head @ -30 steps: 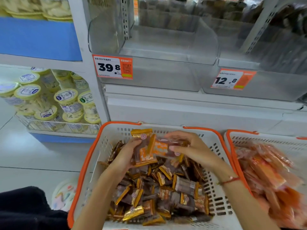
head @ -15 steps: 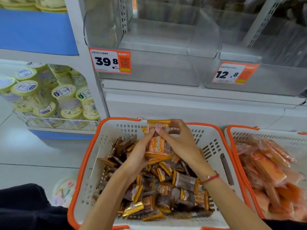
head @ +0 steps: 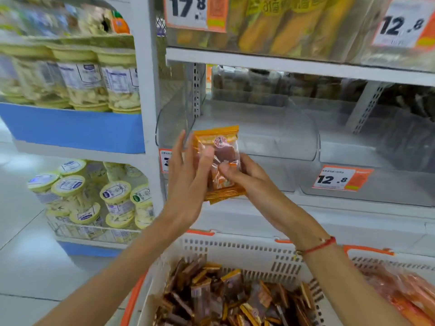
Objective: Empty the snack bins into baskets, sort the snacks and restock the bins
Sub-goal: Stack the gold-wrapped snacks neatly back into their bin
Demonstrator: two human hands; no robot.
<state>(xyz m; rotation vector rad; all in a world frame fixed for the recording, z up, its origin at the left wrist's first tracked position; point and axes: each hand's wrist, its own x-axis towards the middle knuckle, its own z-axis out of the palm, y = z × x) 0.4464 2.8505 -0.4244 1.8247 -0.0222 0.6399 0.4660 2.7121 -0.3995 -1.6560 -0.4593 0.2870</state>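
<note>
A small stack of gold-edged snack packs (head: pixel 219 147) is held upright between my left hand (head: pixel 186 182) and my right hand (head: pixel 247 177), in front of the clear left bin (head: pixel 270 130), which looks bare inside. Below, a white basket with an orange rim (head: pixel 235 248) holds many brown and gold packs (head: pixel 226 297). A second basket (head: pixel 367 250) at the right holds orange packs (head: pixel 404 292). The clear right bin (head: pixel 376 147) carries a 12.8 price tag (head: pixel 339 178).
The shelf above holds yellow bagged snacks (head: pixel 266 27) behind 17.8 and 12.8 tags. To the left, jars with yellow lids (head: pixel 89 198) fill blue-fronted shelves, with more jars (head: pixel 94 83) above. A white upright (head: pixel 146 90) separates the two sections. Pale floor tiles lie at the lower left.
Both hands have risen out of the left basket with the gathered packs, up to the front of the clear left bin. The view has tilted upward.
</note>
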